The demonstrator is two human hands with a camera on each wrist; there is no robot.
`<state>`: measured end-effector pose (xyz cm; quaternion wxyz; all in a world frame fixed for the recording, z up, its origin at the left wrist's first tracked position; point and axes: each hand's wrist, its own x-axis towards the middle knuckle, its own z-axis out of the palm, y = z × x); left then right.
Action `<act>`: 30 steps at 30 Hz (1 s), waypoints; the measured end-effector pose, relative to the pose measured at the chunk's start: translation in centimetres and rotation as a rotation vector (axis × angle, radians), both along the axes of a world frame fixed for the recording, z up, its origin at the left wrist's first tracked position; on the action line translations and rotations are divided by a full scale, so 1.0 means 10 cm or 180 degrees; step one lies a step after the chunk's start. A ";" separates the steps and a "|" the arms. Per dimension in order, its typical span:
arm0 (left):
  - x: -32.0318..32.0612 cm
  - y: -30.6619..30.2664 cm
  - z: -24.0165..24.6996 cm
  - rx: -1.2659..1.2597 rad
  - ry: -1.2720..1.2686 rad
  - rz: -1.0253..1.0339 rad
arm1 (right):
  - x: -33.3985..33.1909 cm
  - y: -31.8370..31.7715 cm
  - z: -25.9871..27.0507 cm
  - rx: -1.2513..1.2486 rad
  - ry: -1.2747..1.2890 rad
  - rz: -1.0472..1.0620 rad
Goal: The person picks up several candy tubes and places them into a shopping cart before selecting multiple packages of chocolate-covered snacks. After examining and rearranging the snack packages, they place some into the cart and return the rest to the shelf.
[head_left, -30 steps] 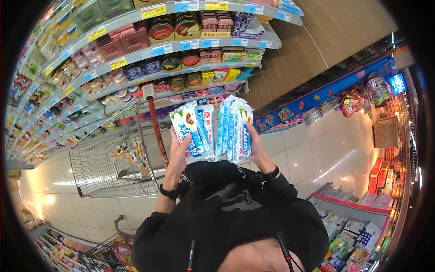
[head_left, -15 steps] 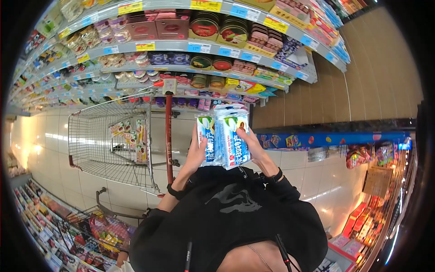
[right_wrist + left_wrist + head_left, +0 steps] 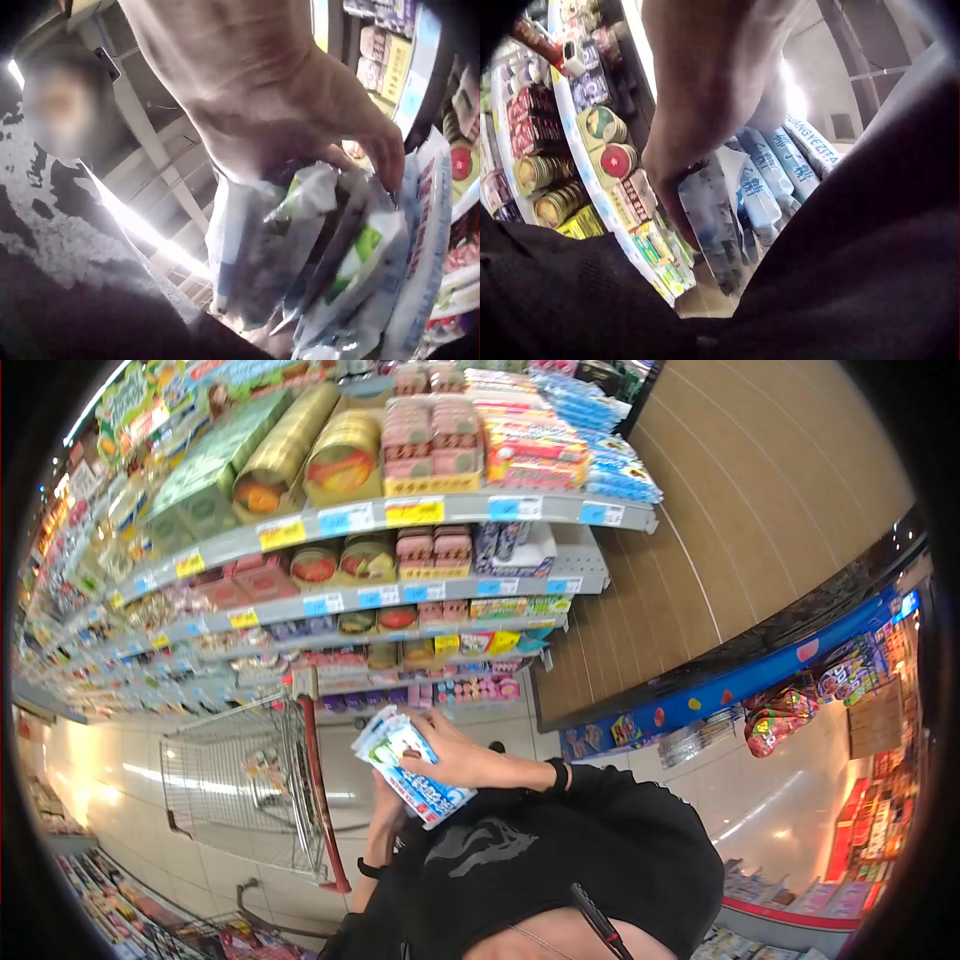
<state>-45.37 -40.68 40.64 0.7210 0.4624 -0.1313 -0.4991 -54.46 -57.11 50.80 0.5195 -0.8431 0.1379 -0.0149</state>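
Observation:
Both hands hold a bundle of blue-and-white snack packets [image 3: 425,792] close in front of the chest. My right hand [image 3: 460,755] reaches across the top of the bundle, its fingers bent over the packets. From the lower left side, my left hand [image 3: 386,800] grips them, partly hidden behind the bundle. In the left wrist view several packets [image 3: 769,176] stand side by side below the left hand [image 3: 705,97]. Clear wrapper ends with green print show on the packets [image 3: 352,262] under the right hand [image 3: 277,112].
A wire shopping cart [image 3: 240,770] with a red handle [image 3: 322,800] stands to the left, some packs inside. Ahead, shelves [image 3: 400,515] carry tins, boxes and similar blue packets [image 3: 615,465]. A brown panel [image 3: 740,500] and a blue display edge [image 3: 720,685] lie to the right.
The packets were spread between both hands, then pressed together into one bundle. Now the bundle is tilted and farther left, with the right hand over its top. The head view has swung up toward the shelves.

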 end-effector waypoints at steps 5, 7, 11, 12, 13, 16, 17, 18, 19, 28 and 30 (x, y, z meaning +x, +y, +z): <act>-0.18 -0.64 0.06 -0.0003 -0.0027 -0.0409 | -0.45 -0.65 0.17 -0.1461 -0.0045 0.0053; -0.22 -0.93 0.02 -0.0023 0.0094 -0.0591 | -0.62 -0.88 0.09 -0.0736 -0.0059 -0.0105; -0.38 -1.40 -0.10 -0.0039 0.0456 -0.0903 | -0.96 -1.27 0.14 0.0040 -0.0385 -0.0744; -0.44 -1.47 -0.12 -0.0034 0.0573 -0.0954 | -1.05 -1.36 0.07 -0.0111 -0.0685 -0.0831; -0.51 -1.52 -0.14 -0.0029 0.0693 -0.0996 | -1.13 -1.45 0.02 -0.0103 -0.0671 -0.0833; -0.53 -1.73 -0.21 0.0287 0.0385 -0.1075 | -1.30 -1.71 -0.11 0.0958 -0.0515 -0.0762; -0.53 -1.80 -0.23 0.0490 0.0216 -0.1079 | -1.35 -1.76 -0.13 0.0975 -0.0509 -0.0762; -0.57 -1.83 -0.18 0.0388 0.0481 -0.1001 | -1.38 -1.79 -0.11 0.1145 -0.0574 -0.0957; -0.57 -1.87 -0.10 0.0398 0.0608 -0.1087 | -1.41 -1.81 -0.10 0.1317 -0.0634 -0.1150; 0.01 -1.76 -0.30 0.0111 0.0470 -0.0880 | -1.47 -2.63 0.91 0.1388 -0.2347 -0.2085; 0.21 -1.73 -0.32 0.0079 0.0426 -0.0831 | -1.42 -2.78 1.26 0.1709 -0.2646 -0.2283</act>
